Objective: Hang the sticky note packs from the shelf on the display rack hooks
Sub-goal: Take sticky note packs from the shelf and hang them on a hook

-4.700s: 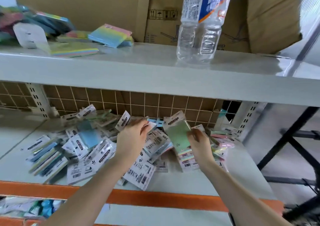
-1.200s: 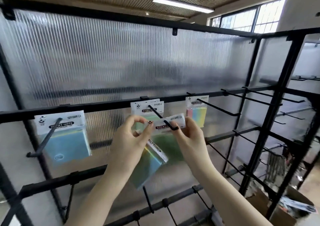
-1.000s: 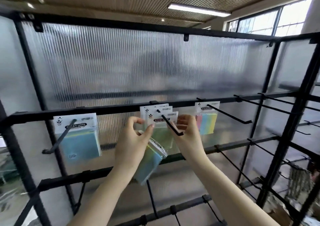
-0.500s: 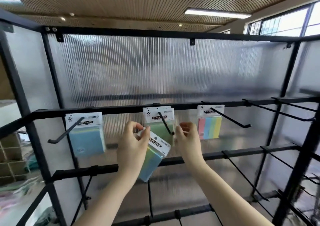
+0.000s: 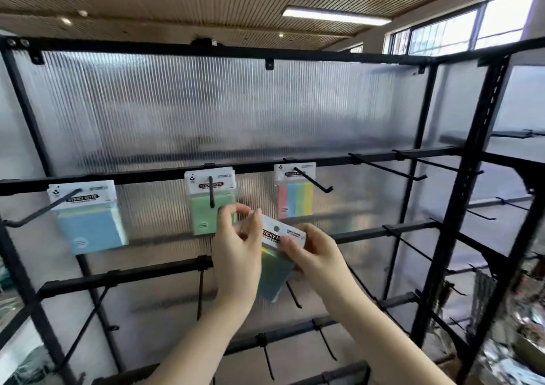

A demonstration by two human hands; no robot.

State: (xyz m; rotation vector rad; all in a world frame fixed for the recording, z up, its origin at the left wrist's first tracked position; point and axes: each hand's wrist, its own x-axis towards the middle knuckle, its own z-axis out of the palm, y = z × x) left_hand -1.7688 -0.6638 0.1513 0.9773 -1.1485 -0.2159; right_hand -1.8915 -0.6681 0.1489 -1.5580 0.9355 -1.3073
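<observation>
— So, what is being held at the display rack [image 5: 436, 178]?

— One sticky note pack [image 5: 275, 255] is being held between both hands, in front of the rack and below its upper bar [image 5: 147, 175]. It is being kept tilted, with its white header card uppermost and its bluish-green pad hanging down behind the wrists.

— How are the fingers being used?

— The header's left end is being pinched by the left hand [image 5: 236, 255], thumb and forefinger curled round it. The header's right end is being pinched by the right hand [image 5: 315, 255], whose thumb is being laid across the card's front. The remaining fingers of that hand are being hidden behind the pack, so their position cannot be told.

— And what is being carried by the hooks?

— Three hooks on the upper bar are being occupied. A blue pack [image 5: 88, 216] is being carried on the left hook [image 5: 41, 210]. Green packs [image 5: 211, 202], seemingly more than one, are being carried on the middle hook [image 5: 211, 191], just above and behind the left hand. A striped pack [image 5: 295, 193] in pink, blue, green and yellow is being carried on the next hook [image 5: 312, 179].

— Is the held pack being touched by any hook?

— It is being kept apart from them.
</observation>
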